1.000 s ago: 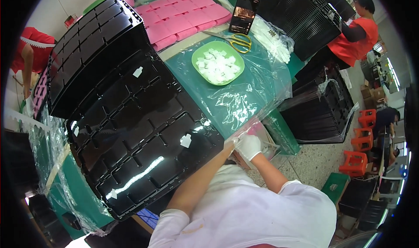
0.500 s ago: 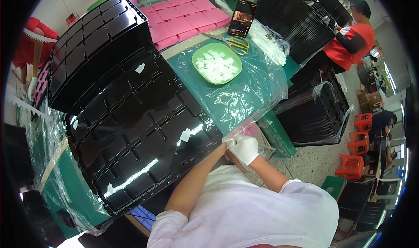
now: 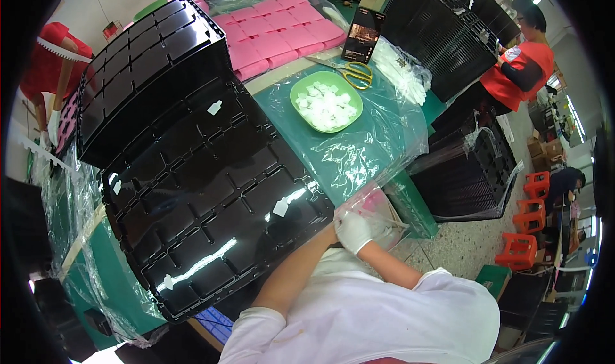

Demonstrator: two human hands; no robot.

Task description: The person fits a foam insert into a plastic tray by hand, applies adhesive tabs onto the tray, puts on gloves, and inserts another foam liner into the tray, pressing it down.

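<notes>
I cannot tell whether the right grip [image 3: 352,231] pinches; leftward, four white tags [image 3: 280,207] sit on the black tray [image 3: 208,151], the bowl [image 3: 321,76] beyond holding more

The head-worn fisheye looks down on the worktable [image 3: 122,281], fairly near — its rim hard to judge.

Bowl [image 3: 323,77] w/ pcs [image 3: 327,106] R of tray [image 3: 262,172]

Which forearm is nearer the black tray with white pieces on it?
Left: the left forearm lies close along the black tray's near edge; the right forearm is farther off, rightward.
</notes>
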